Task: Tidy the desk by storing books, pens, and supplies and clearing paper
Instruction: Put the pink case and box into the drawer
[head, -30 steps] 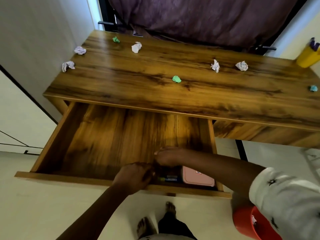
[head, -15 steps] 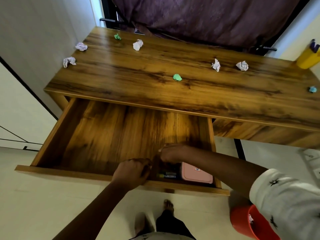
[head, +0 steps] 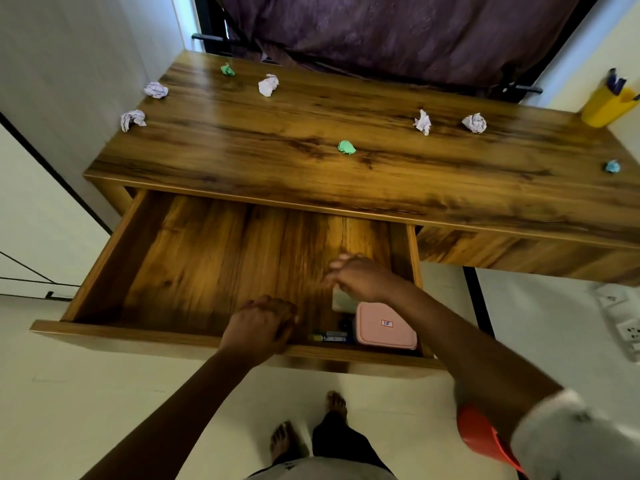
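Observation:
The wooden desk has its wide drawer pulled open. A pink lidded box lies in the drawer's front right corner, with small pens or markers beside it. My right hand hovers blurred over a pale small block just behind the box; I cannot tell whether it touches it. My left hand is curled closed at the drawer's front wall. Several crumpled paper balls lie on the desk top: white ones, green ones and a blue one.
A yellow pen cup stands at the desk's far right corner. A red bin sits on the floor at my right. A dark curtain hangs behind the desk. My bare feet are below the drawer front.
My right hand has lifted up and back from the items in the drawer corner, uncovering the pale block. My left hand stays curled at the drawer front.

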Demonstrator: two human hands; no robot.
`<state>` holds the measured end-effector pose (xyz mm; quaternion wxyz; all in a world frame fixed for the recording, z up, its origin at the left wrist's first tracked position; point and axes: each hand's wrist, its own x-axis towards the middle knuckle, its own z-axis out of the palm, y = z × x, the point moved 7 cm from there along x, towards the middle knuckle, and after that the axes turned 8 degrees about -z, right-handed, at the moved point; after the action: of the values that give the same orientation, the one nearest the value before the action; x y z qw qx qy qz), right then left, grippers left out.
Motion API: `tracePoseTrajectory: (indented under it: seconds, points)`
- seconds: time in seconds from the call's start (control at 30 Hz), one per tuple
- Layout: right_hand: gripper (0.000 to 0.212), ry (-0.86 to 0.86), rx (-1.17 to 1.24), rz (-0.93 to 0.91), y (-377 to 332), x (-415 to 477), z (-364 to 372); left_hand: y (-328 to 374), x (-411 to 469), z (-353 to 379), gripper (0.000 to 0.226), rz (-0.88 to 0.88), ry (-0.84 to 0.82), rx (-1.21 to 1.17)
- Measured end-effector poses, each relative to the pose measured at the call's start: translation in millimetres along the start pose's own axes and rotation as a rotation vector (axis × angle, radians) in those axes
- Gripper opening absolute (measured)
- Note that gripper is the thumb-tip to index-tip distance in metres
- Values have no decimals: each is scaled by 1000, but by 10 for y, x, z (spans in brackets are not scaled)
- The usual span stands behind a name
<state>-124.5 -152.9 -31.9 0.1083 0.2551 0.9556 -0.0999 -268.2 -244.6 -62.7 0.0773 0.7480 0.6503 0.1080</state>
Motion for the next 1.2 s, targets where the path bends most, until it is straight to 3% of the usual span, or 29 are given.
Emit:
tracePoseTrajectory:
  seconds: [0.13,0.23,0.37,0.53,1.0,1.2]
  points:
    - [44,404,188,449,-40,-735,-28,18,-185,-95,54,-35,94,11]
    - [57,567,143,611,-439,-1184,335,-5,-505,-55,59,-98,129,30]
    - [61,497,72,562,-786,-1215,840,-51,-726,134,63,-124,140,107]
    - [68,397,1,592,-618,-1066,925,-71,-570,206,64,-91,185,135]
    - [77,420,-64,614,570,-331,381,-362,944,146,74,-144,69,144]
    - [96,349,-144,616,1039,-5,132,-467,1543,-27,97,-99,69,211]
